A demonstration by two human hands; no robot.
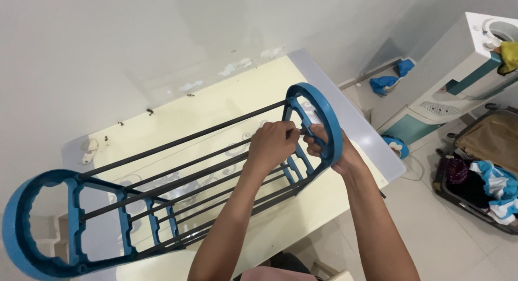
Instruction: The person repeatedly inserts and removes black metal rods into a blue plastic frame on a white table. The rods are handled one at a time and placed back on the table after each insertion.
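Pale yellow table (226,105), blue-ended rack (162,173) lying across it, small white object (89,150) near corner

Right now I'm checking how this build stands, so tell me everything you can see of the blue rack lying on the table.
The blue rack lies on its side across the pale yellow table. Two rounded blue end frames, plastic by the look, are joined by several thin dark rods. The left hand grips a rod where it meets the far end frame; the right hand holds that frame's rim. The near end frame juts past the table edge.

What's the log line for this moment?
left hand: grips rod | right hand: holds blue end frame | rack lying on table
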